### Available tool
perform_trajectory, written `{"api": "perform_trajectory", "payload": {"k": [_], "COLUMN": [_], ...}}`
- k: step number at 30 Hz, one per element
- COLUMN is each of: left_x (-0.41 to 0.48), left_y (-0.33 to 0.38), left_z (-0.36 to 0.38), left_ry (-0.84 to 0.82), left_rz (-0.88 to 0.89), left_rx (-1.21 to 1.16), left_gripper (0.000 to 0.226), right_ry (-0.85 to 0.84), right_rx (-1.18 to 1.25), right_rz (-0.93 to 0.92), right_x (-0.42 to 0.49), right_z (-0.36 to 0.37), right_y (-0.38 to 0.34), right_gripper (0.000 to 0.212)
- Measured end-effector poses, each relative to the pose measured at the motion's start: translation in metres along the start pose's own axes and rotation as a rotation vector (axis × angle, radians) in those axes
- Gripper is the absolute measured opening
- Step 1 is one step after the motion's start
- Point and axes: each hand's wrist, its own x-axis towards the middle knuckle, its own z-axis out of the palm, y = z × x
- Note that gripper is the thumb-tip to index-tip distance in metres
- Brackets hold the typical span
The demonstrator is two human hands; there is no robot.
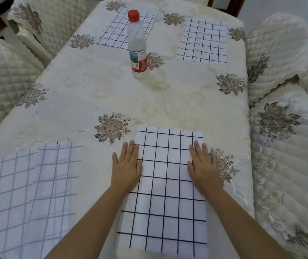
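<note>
Both hands flat, fingers straight: left hand (pixel 126 168) and right hand (pixel 203 165) pressed cloth (pixel 165 186) edges; bottle (pixel 137 45) well beyond fingertips.

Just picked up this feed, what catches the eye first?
The left hand and right hand lie flat on the side edges of a checked cloth at the near edge of the table. A red-capped bottle stands upright beyond them. A left cloth and two far cloths lie around.
</note>
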Motion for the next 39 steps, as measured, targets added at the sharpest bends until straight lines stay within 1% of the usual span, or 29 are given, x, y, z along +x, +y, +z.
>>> {"api": "perform_trajectory", "payload": {"k": [3,4,6,8,9,10,12,14,17,20,23,25,26,27,28,30,31,33,34,36,39], "left_x": [0.019,0.026,0.039,0.048,0.051,0.054,0.057,0.060,0.057,0.048,0.036,0.025,0.016,0.006,-0.004,-0.029,-0.042,-0.060,-0.067,-0.073,-0.077], "left_y": [0.012,0.020,0.036,0.047,0.048,0.045,0.036,0.022,0.001,-0.011,-0.007,0.005,0.013,0.022,0.032,0.051,0.057,0.053,0.046,0.029,0.005], "left_z": [-0.004,-0.003,-0.001,0.003,0.005,0.008,0.008,0.002,-0.002,-0.007,-0.008,-0.007,-0.007,-0.005,-0.001,0.010,0.015,0.022,0.023,0.020,0.009], "left_ry": [0.002,-0.009,-0.051,-0.095,-0.114,-0.121,-0.087,-0.069,-0.032,0.000,-0.046,0.022,0.077,0.111,0.121,0.063,0.034,-0.015,-0.020,-0.009,0.006], "left_rz": [0.033,0.070,0.138,0.153,0.131,0.102,0.068,0.017,-0.072,-0.116,-0.214,-0.234,-0.202,-0.133,-0.046,0.098,0.135,0.124,0.095,0.028,-0.041], "left_rx": [0.058,0.096,0.129,0.111,0.091,0.074,0.070,0.085,0.094,0.079,0.057,0.039,0.055,0.083,0.102,0.092,0.083,0.087,0.090,0.094,0.087], "left_gripper": [0.059,0.055,0.054,0.060,0.066,0.071,0.074,0.072,0.071,0.067,0.059,0.061,0.061,0.060,0.057,0.054,0.053,0.053,0.054,0.054,0.054], "right_ry": [0.019,0.023,0.015,-0.034,-0.054,-0.069,-0.075,-0.031,0.010,0.010,0.012,-0.039,-0.032,-0.003,0.025,0.005,-0.003,-0.026,-0.027,-0.014,0.009], "right_rx": [-0.023,-0.022,0.008,0.021,0.021,0.021,0.017,0.022,0.047,0.038,0.104,0.200,0.217,0.186,0.140,0.109,0.120,0.108,0.090,0.060,0.052], "right_rz": [0.040,0.021,-0.074,-0.167,-0.200,-0.222,-0.217,-0.163,-0.005,0.102,0.174,0.282,0.295,0.263,0.185,0.024,-0.049,-0.142,-0.158,-0.126,-0.005], "right_x": [0.016,0.022,0.032,0.038,0.040,0.042,0.048,0.053,0.053,0.046,0.038,0.035,0.028,0.020,0.009,-0.018,-0.034,-0.059,-0.068,-0.076,-0.082], "right_z": [-0.004,-0.005,-0.003,0.001,0.003,0.005,0.007,0.008,0.004,0.001,-0.005,-0.010,-0.014,-0.017,-0.018,-0.007,-0.002,0.006,0.010,0.012,0.005], "right_y": [-0.014,-0.025,-0.049,-0.070,-0.075,-0.074,-0.064,-0.044,-0.009,0.016,0.025,0.019,0.009,-0.003,-0.019,-0.051,-0.066,-0.077,-0.072,-0.050,-0.016], "right_gripper": [0.052,0.052,0.052,0.051,0.050,0.050,0.052,0.054,0.055,0.056,0.062,0.066,0.067,0.065,0.061,0.055,0.054,0.053,0.053,0.054,0.053]}}
